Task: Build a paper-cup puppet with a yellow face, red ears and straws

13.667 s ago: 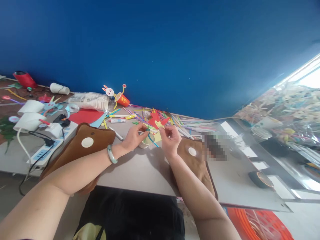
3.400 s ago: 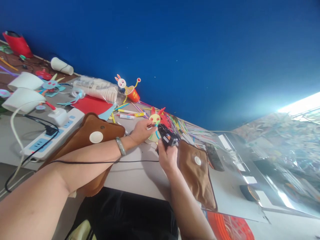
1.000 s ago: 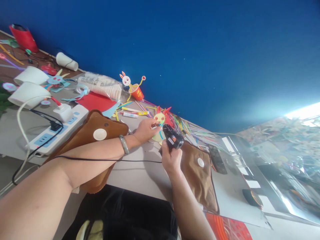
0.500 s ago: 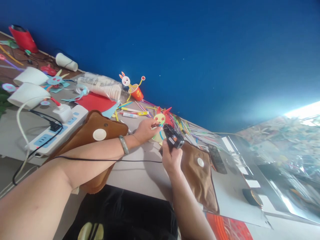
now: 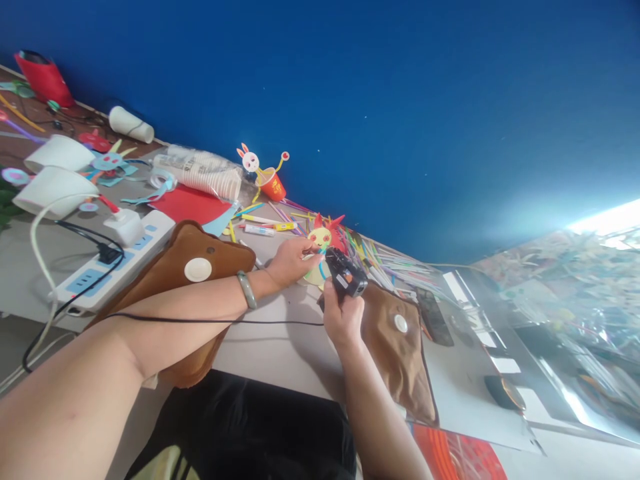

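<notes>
My left hand (image 5: 295, 262), with a bangle on its wrist, pinches the edge of a paper craft figure (image 5: 320, 237). The figure has a round yellow face, pointed red ears and a pale yellow lower part, partly hidden by my fingers. In my right hand (image 5: 344, 315) is a black corded hot glue gun (image 5: 349, 276), gripped by the handle, its front end close against the figure below the face. Exactly where the tip touches is hidden. A black cord (image 5: 225, 321) runs left from the handle across my left forearm.
Brown cushion-like pouches (image 5: 220, 253) (image 5: 400, 353) lie either side of my hands. A white power strip (image 5: 120, 260) with plugs is at left. Behind are a red cup with a rabbit figure (image 5: 273, 185), stacked paper cups (image 5: 200, 175) and loose coloured sticks (image 5: 385, 260) along the blue wall.
Both hands, the figure and the glue gun keep almost the same position. The view has shifted very slightly.
</notes>
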